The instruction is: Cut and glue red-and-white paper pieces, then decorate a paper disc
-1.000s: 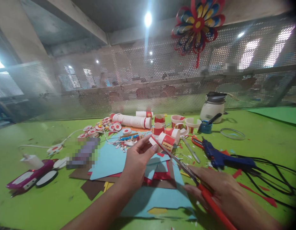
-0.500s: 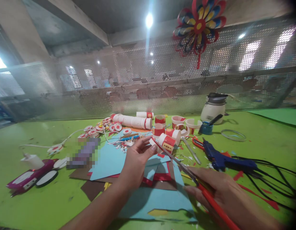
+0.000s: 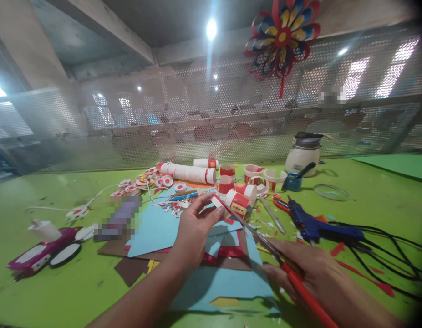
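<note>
My left hand (image 3: 193,230) pinches a small white and red paper piece (image 3: 218,202) between thumb and fingers above the blue paper sheets (image 3: 156,228). My right hand (image 3: 311,271) grips red-handled scissors (image 3: 265,241), whose blades point up and left and meet the paper piece at their tips. A cut red and white paper cup (image 3: 243,197) lies just behind the blades.
On the green table (image 3: 60,282) lie a blue glue gun (image 3: 316,225) with black cables at right, a stack of paper cups (image 3: 188,172), more cups, a white pot (image 3: 302,152), a tape ring (image 3: 331,191), and a purple toy car (image 3: 43,253) at left. A mesh screen stands behind.
Almost nothing has moved; both hands hold their positions with only a slight shift of the scissors and the view.
</note>
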Demonstrator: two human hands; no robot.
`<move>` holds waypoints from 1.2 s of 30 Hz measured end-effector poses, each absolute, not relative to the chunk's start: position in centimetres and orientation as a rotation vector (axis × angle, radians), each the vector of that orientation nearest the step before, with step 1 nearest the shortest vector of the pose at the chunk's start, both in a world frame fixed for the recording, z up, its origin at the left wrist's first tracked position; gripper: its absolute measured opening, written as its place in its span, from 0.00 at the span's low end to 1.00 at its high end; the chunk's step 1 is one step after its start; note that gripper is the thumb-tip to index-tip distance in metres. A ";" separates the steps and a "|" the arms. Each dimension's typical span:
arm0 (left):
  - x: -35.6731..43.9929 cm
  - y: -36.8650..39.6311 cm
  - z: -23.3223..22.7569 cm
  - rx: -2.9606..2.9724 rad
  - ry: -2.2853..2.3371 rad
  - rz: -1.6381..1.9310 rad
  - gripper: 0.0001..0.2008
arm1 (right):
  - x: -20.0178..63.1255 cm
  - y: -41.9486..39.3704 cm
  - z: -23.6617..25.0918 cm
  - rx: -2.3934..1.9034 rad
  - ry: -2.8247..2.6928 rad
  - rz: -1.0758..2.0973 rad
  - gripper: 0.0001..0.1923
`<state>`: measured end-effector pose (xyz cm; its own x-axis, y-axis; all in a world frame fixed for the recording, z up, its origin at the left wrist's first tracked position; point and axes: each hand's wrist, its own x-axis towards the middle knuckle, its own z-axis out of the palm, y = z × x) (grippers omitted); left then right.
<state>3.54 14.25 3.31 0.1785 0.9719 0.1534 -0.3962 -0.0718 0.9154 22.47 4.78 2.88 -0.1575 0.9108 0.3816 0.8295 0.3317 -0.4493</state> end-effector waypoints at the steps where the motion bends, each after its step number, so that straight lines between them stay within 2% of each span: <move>1: 3.6 14.2 3.3 1.072 0.705 1.290 0.21 | 22.5 4.8 2.9 -1.523 -2.024 0.228 0.15; 5: 3.5 14.1 3.5 1.039 0.701 1.249 0.22 | 22.5 4.8 3.0 -1.515 -2.021 0.432 0.16; 10: 3.5 14.0 3.7 1.040 0.686 1.256 0.21 | 22.5 5.0 3.0 -1.538 -1.983 0.482 0.17; 23: 3.8 14.1 3.1 1.020 0.712 1.284 0.27 | 22.6 5.0 3.3 -1.526 -1.979 0.552 0.17; 31: 3.9 13.9 3.4 0.934 0.614 1.329 0.19 | 22.4 4.8 3.1 -1.515 -1.960 0.431 0.18; 36: 3.7 14.2 3.7 0.956 0.665 1.355 0.17 | 22.5 5.1 3.0 -1.585 -1.964 0.496 0.18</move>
